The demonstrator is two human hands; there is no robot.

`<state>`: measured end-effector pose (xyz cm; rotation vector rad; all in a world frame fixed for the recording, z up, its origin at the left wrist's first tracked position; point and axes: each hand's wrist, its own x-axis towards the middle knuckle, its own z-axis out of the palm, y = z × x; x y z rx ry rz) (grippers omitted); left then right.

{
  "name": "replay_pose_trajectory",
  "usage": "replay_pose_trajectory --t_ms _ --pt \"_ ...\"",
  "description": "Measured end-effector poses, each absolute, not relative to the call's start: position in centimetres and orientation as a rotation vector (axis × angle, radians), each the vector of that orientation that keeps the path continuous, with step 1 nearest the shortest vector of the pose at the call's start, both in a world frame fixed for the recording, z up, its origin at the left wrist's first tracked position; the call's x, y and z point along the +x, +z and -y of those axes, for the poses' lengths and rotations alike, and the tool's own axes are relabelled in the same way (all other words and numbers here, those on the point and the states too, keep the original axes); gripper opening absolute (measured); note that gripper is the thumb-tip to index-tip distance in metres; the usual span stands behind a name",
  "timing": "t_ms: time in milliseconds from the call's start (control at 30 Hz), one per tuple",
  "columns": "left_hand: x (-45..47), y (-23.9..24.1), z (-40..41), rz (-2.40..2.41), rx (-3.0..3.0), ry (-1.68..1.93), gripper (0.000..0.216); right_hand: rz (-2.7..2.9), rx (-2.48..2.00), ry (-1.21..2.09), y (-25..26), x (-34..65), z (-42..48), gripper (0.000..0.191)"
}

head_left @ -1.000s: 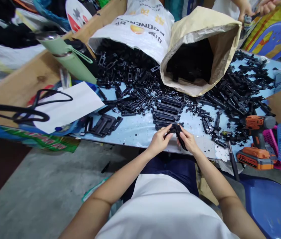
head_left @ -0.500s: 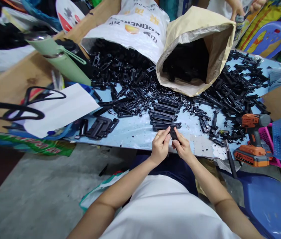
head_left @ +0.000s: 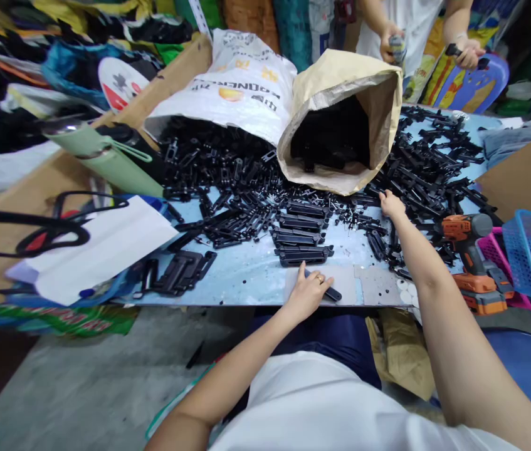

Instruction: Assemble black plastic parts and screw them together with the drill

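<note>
My left hand (head_left: 308,292) is closed round a long black plastic part (head_left: 331,293), resting on a grey patch at the table's front edge. Just beyond it lies a row of several assembled black plastic parts (head_left: 303,255), side by side. My right hand (head_left: 392,204) is stretched out to the pile of loose black parts (head_left: 415,166), right of the paper sack. Its fingers are pinched together at the pile's near edge; what lies between them is too small to make out. Small silvery pins (head_left: 350,219) are scattered to its left.
A brown paper sack (head_left: 340,69) and a white woven sack (head_left: 232,94) lie open at the back. An orange cordless drill (head_left: 469,250) stands at right beside a blue basket (head_left: 528,250). A green flask (head_left: 105,160) leans at left. Across the table a co-worker's hands (head_left: 469,53) hold things.
My hands have parted. The left stays near the front edge with the black part, while the right has moved away to the pile beside the paper sack. The view has tilted up.
</note>
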<state>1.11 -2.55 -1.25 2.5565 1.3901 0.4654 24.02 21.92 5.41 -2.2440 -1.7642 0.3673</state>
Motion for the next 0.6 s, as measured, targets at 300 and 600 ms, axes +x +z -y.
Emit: replay_pose_trajectory --t_ms 300,600 --pt "-1.3 -1.8 1.7 -1.661 2.627 0.307 0.034 1.913 -2.155 0.313 4.6 24.7 -14.9 0.042" --pt "-0.5 -2.3 0.2 -1.487 2.549 0.308 0.026 2.846 -1.317 0.376 5.2 24.0 -4.5 0.046"
